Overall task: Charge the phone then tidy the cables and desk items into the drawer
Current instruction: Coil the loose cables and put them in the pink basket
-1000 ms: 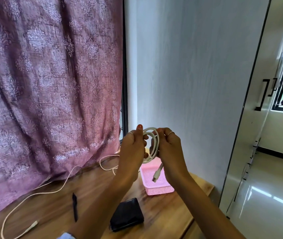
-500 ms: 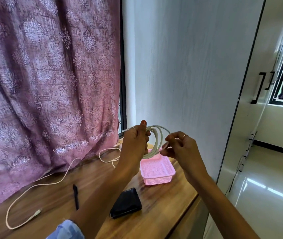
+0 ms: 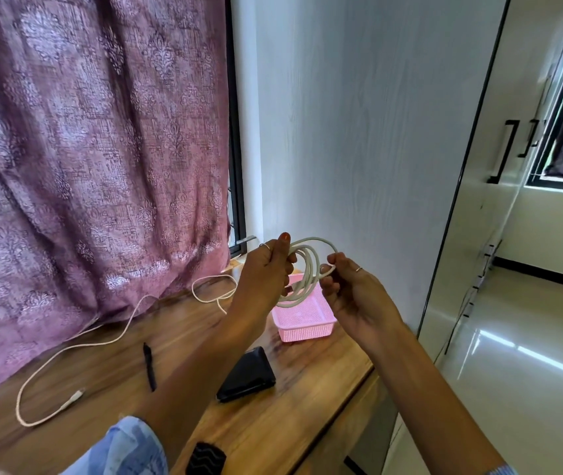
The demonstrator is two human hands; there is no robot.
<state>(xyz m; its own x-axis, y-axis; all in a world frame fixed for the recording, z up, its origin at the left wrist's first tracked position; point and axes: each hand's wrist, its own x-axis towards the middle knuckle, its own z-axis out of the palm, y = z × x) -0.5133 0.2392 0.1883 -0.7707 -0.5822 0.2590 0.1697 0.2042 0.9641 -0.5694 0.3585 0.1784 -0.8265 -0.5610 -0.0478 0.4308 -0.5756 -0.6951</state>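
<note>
A white cable coil [image 3: 307, 269] hangs in the air above the wooden desk [image 3: 307, 406]. My left hand [image 3: 266, 272] grips the coil's left side with thumb up. My right hand [image 3: 352, 293] pinches a strand of the coil at its right side. A second white cable [image 3: 102, 341] trails loose across the desk from the curtain to a plug end at front left. A pink basket [image 3: 307, 327] stands on the desk under the coil. A black pen [image 3: 149, 366] and a black wallet [image 3: 246, 375] lie on the desk nearer me.
A purple curtain [image 3: 85, 166] hangs behind the desk at left. A white wall stands at the back right, a glossy wardrobe [image 3: 499, 166] further right. A dark patterned object [image 3: 204, 459] sits at the desk's front edge.
My right hand has drawn away from the coil to the right and now pinches one strand. The cable's plug end no longer dangles below the coil. The view shifted slightly.
</note>
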